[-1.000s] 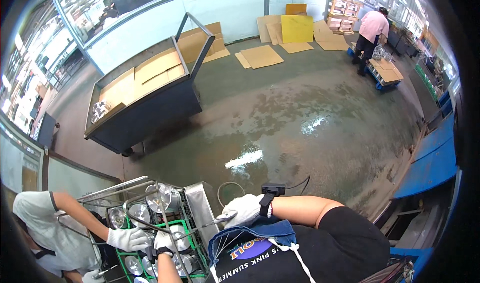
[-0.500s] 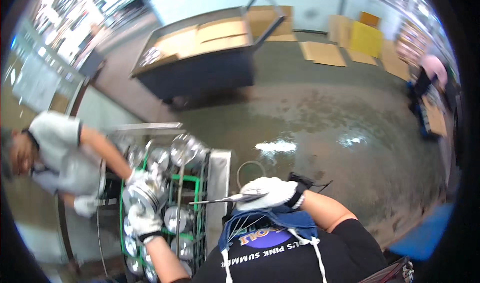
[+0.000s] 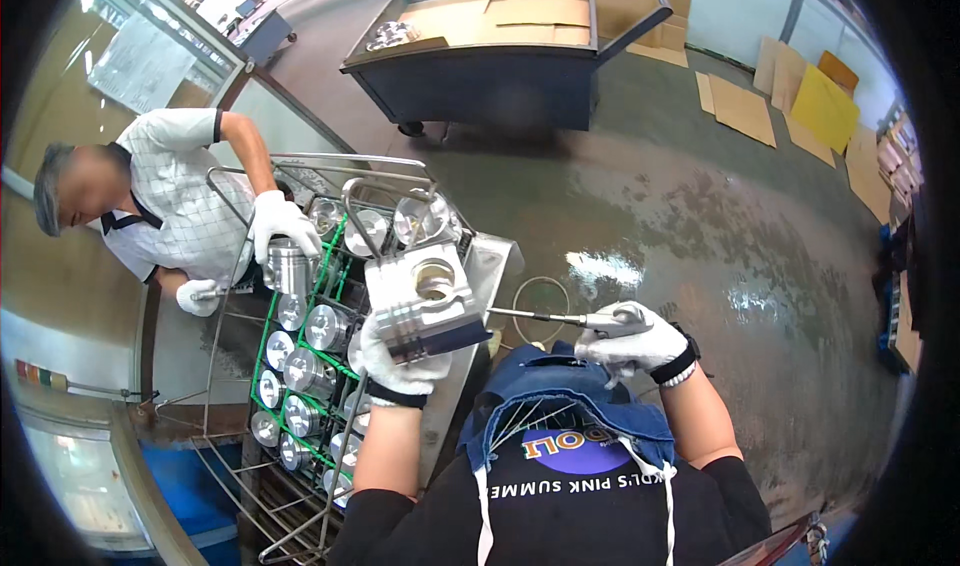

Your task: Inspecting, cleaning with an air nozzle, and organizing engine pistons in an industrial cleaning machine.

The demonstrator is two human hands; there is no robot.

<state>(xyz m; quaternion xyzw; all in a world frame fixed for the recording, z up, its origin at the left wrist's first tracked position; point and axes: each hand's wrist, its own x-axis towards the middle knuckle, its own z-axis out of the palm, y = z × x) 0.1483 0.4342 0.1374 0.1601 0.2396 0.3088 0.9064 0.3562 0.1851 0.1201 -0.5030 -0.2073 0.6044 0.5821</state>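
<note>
As my half-curled left hand [image 3: 405, 366] cups a grooved metal piston [image 3: 400, 301] and my right hand [image 3: 640, 341] clasps a slim-nozzled air gun [image 3: 612, 321], round-topped pistons [image 3: 306, 372] pack a green-wire basket [image 3: 327, 264] at eight o'clock.

A silver piston [image 3: 420, 313] hides part of the left hand [image 3: 397, 367]; the view's top crops the cart handle [image 3: 635, 36].

Shiny grey floor [image 3: 690, 256], pale wall [image 3: 738, 21]

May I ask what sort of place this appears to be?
Probably a metal-parts factory or workshop: rows of shiny piston-like parts, a dark wheeled cart holding cardboard, and a co-worker in white gloves.
</note>
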